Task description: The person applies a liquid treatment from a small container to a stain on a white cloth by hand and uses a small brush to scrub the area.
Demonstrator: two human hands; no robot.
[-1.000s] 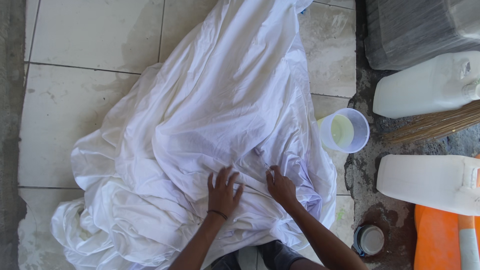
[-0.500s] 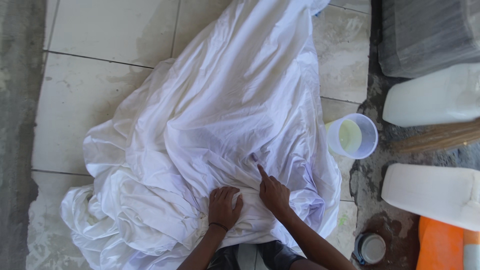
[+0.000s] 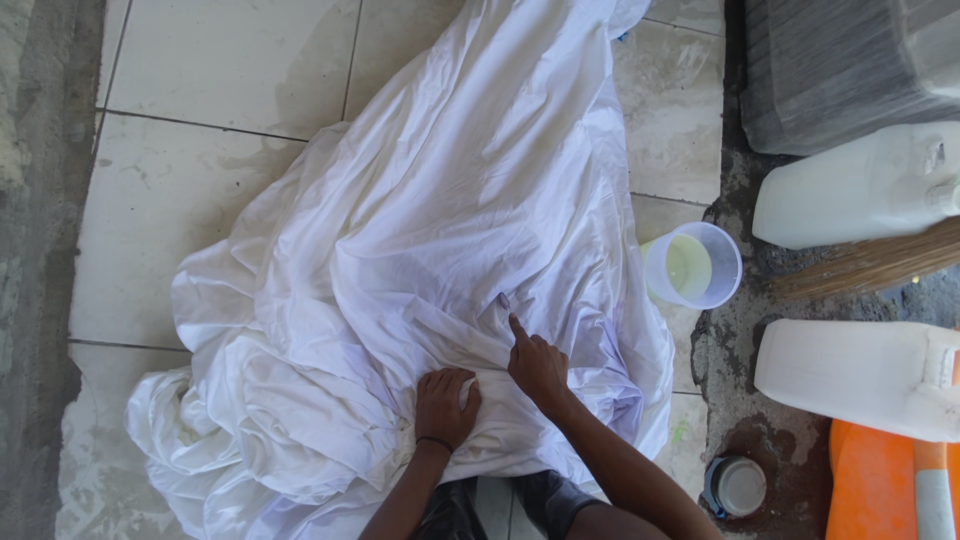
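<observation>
A large crumpled white sheet (image 3: 440, 230) lies spread over the tiled floor (image 3: 190, 70). My left hand (image 3: 443, 404) rests on its near part with the fingers curled into a bunch of the cloth; a thin dark band circles the wrist. Beside it, my right hand (image 3: 536, 366) presses on the sheet with the index finger stretched out towards a small fold, the other fingers tucked in.
A clear plastic cup (image 3: 693, 264) with pale yellowish liquid stands at the sheet's right edge. Right of it are two white jerrycans (image 3: 860, 185) (image 3: 850, 375), a straw broom (image 3: 870, 262), a small round lid (image 3: 738, 486), an orange object (image 3: 880, 485) and a grey ribbed container (image 3: 840, 65).
My left hand went from flat with spread fingers to curled, gathering cloth and drawing nearer. My right hand now points with its index finger. The view shifted slightly.
</observation>
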